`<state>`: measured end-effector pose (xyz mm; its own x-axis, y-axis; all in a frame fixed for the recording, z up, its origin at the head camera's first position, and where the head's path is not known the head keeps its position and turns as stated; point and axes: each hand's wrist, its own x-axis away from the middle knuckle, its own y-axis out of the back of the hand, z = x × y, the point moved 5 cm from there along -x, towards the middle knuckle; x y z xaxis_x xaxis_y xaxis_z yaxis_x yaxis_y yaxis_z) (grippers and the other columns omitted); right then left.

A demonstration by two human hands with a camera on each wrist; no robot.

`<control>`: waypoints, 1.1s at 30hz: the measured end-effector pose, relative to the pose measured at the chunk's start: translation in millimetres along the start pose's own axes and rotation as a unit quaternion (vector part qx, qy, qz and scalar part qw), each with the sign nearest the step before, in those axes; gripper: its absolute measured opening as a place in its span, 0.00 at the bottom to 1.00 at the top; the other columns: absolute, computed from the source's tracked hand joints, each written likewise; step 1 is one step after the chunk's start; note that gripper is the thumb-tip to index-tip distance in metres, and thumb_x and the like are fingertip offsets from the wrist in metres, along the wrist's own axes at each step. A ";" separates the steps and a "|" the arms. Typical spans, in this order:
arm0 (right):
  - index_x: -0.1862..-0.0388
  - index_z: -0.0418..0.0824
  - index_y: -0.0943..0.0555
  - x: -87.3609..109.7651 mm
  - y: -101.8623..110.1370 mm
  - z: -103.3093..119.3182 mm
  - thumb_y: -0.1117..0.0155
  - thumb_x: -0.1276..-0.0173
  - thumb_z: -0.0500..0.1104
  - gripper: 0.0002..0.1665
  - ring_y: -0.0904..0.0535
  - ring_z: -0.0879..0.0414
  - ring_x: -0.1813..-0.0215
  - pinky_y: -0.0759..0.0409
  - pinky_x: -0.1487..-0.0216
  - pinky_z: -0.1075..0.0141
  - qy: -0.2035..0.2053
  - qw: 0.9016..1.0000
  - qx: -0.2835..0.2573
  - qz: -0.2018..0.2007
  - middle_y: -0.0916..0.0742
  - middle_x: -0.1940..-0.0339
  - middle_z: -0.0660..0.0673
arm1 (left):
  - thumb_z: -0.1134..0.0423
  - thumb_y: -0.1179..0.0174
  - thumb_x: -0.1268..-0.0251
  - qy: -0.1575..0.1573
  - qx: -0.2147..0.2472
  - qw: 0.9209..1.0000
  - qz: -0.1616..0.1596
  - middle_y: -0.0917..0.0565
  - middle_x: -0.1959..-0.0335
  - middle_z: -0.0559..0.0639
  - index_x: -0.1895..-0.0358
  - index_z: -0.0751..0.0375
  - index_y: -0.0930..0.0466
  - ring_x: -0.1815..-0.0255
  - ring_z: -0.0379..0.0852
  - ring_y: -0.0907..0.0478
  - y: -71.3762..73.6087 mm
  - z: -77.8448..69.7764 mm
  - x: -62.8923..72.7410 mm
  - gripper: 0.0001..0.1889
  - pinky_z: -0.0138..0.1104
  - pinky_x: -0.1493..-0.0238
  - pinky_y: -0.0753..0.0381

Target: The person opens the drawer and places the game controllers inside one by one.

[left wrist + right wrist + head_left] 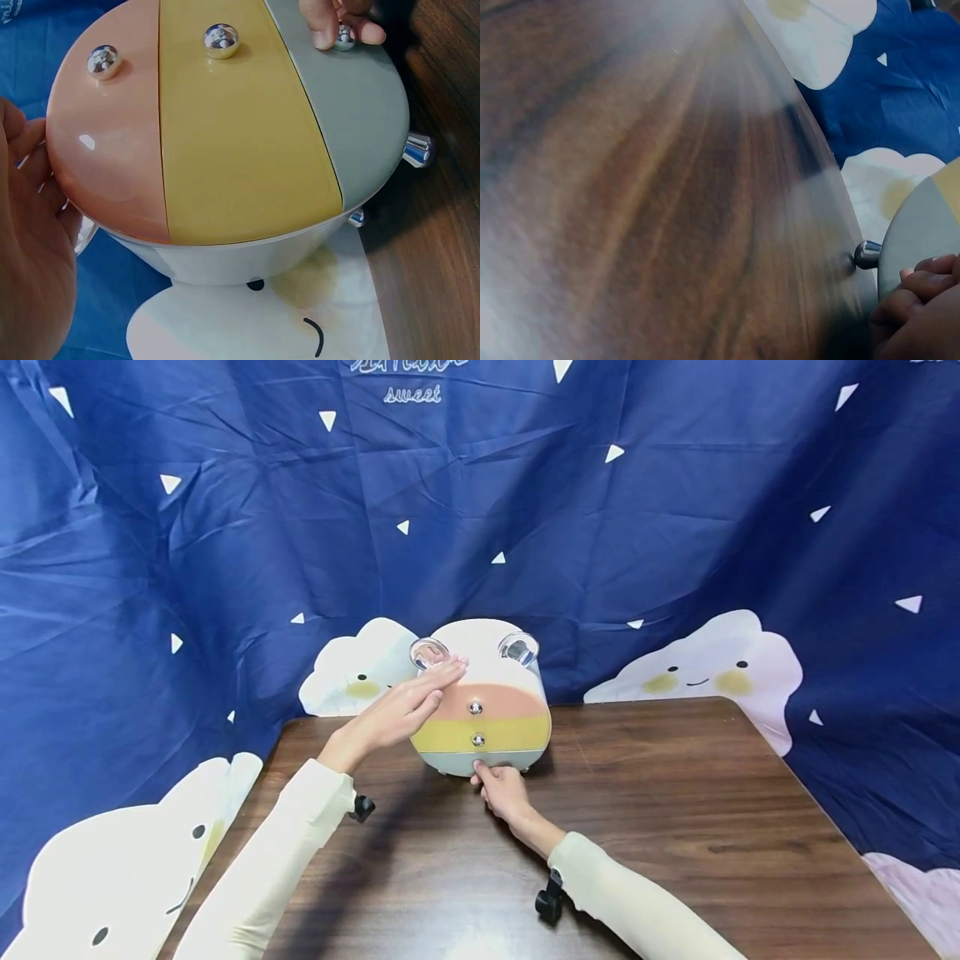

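A small rounded drawer cabinet (536,693) stands at the back of the table, its front banded in pink, yellow and grey-green. Round silver knobs mark the pink drawer (105,142) and the yellow drawer (225,135). On the grey-green bottom drawer (367,112), my right hand (504,789) pinches the silver knob (345,37), partly covered by the fingers. My left hand (401,702) lies along the cabinet's upper left with fingers extended; in the left wrist view its fingers touch the edge beside the pink drawer. All three drawers look closed.
Two shiny chrome ear-like rings, one the right ring (519,648), top the cabinet, and short metal feet (868,254) hold it up. Brown wood-grain table (675,793) surrounds it. Behind hangs a blue cloth (480,485) with white triangles and clouds.
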<state>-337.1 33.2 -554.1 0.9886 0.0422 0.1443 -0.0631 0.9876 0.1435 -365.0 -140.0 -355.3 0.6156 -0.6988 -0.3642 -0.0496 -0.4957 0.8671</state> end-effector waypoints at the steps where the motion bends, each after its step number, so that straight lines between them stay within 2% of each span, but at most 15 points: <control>1: 0.57 0.27 0.12 -1.4 -0.1 -0.7 0.43 0.16 0.56 0.32 0.37 0.66 0.89 0.39 0.87 0.75 -0.003 1.000 -0.003 0.001 0.25 0.89 0.53 | 0.60 0.57 0.11 -0.001 0.001 1.000 -0.002 0.39 0.13 0.46 0.15 0.53 0.38 0.12 0.46 0.44 -0.3 0.1 0.1 0.27 0.48 0.11 0.45; 15: 0.58 0.28 0.14 -3.2 0.8 1.5 0.42 0.17 0.59 0.33 0.36 0.65 0.88 0.40 0.88 0.75 -0.020 0.999 -0.028 0.012 0.27 0.91 0.55 | 0.60 0.58 0.11 0.006 -0.008 1.000 0.000 0.39 0.13 0.45 0.15 0.51 0.39 0.11 0.47 0.45 2.5 -1.1 -0.3 0.27 0.50 0.11 0.44; 21: 0.55 0.27 0.15 -0.2 -0.5 -2.7 0.43 0.16 0.59 0.33 0.39 0.66 0.90 0.41 0.88 0.75 -0.036 0.998 -0.047 0.025 0.29 0.92 0.56 | 0.60 0.57 0.11 0.005 0.000 1.000 -0.002 0.39 0.13 0.45 0.15 0.52 0.38 0.12 0.47 0.44 0.1 -1.6 1.5 0.27 0.47 0.11 0.45; 33: 0.53 0.27 0.15 2.8 8.7 -3.1 0.42 0.18 0.63 0.36 0.38 0.66 0.90 0.38 0.88 0.75 -0.035 0.997 -0.038 0.055 0.26 0.90 0.56 | 0.60 0.58 0.11 -0.001 -0.005 1.000 -0.011 0.39 0.13 0.46 0.15 0.53 0.39 0.11 0.49 0.46 -3.4 -0.6 0.7 0.27 0.49 0.11 0.47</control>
<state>-334.4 42.4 -555.5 0.9640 0.1435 0.2237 -0.1580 0.9863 0.0481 -363.9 -138.5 -358.3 0.6143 -0.6888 -0.3849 -0.0280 -0.5065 0.8618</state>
